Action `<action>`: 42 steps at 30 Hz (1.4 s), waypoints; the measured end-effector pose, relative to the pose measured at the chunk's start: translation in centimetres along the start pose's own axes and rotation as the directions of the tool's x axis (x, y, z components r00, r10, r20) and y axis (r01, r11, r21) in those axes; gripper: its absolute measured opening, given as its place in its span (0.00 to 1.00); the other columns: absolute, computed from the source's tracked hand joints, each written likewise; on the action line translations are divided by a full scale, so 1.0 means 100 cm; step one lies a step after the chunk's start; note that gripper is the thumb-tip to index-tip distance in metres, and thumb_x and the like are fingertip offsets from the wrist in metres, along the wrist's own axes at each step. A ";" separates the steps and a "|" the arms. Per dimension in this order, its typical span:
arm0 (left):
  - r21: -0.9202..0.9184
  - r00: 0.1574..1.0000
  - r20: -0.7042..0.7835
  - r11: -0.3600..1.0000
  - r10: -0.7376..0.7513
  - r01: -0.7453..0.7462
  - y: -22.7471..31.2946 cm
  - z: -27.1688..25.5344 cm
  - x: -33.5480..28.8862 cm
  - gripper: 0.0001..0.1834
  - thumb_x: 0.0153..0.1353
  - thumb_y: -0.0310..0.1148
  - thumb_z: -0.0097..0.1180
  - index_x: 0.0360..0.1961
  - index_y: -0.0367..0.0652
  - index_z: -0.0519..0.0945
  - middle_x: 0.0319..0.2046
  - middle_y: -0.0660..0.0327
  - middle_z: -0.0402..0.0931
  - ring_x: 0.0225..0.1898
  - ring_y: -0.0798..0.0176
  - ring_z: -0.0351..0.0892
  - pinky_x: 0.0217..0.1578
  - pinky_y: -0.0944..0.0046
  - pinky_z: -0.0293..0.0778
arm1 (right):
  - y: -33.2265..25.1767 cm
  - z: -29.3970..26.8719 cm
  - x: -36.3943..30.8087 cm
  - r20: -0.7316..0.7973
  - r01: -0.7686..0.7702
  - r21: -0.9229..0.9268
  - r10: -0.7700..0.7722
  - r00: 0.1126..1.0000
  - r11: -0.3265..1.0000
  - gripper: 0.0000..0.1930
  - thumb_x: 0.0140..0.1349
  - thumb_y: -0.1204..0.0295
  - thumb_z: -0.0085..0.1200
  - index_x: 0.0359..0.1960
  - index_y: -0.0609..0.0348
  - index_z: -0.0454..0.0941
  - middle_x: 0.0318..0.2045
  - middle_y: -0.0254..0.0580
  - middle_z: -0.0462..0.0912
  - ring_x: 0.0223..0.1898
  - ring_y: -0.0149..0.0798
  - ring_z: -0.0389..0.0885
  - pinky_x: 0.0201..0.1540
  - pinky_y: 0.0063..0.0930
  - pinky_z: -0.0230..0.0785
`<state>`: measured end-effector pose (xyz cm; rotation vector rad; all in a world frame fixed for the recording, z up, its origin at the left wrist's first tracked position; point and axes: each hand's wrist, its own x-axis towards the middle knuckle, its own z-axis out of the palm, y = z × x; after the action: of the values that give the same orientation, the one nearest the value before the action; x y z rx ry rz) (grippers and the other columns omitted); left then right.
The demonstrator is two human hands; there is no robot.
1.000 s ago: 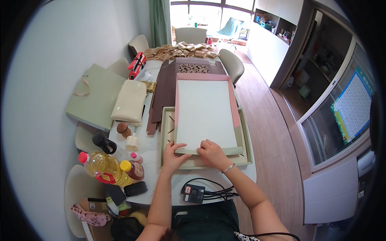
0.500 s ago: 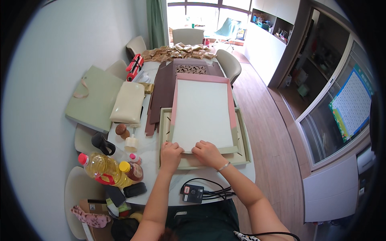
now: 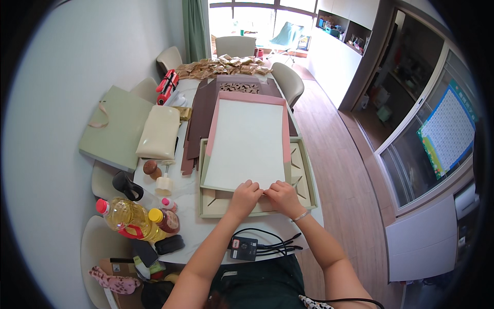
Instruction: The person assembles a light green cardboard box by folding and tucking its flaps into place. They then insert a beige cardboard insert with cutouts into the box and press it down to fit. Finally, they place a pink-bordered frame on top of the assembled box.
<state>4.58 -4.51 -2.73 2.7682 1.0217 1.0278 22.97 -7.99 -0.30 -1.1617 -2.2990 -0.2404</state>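
A shallow pink and pale-green box lid [image 3: 248, 144] with a white inside lies tilted over a pale-green box tray [image 3: 222, 210]. My left hand [image 3: 246, 198] and my right hand [image 3: 284, 198] are close together at the lid's near edge, toward its right corner. Fingers of both hands are pressed closed on that edge, and part of the rim is hidden under them. On the right, the tray's cream insert [image 3: 298, 170] shows, with dark slits in it. Flat brown cardboard pieces [image 3: 201, 116] lie beyond and to the left.
Several small gold packets [image 3: 226, 66] cover the table's far end. Along the left stand an oil bottle [image 3: 128, 219], a yellow-capped jar [image 3: 164, 220], a pump bottle [image 3: 164, 184] and a cream pouch [image 3: 159, 131]. A black device with cables [image 3: 244, 248] lies near the front edge.
My left hand has moved right along the lid's near edge, and my right hand has shifted right too. The lid has slid and turned slightly, uncovering more of the tray's right side.
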 end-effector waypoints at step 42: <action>-0.034 0.996 -0.078 0.999 0.033 -0.036 0.022 -0.002 0.016 0.08 0.50 0.32 0.63 0.33 0.50 0.82 0.30 0.70 0.75 0.31 0.63 0.74 0.29 0.63 0.75 | 0.069 -0.015 0.073 0.995 -0.798 0.003 0.077 0.061 0.603 0.03 0.55 0.74 0.49 0.30 0.57 0.73 0.14 0.29 0.65 0.14 0.28 0.60 0.17 0.27 0.54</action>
<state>6.63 -5.34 -1.14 2.7476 0.9573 1.1544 25.56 0.68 4.31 -1.9120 -2.1829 1.9363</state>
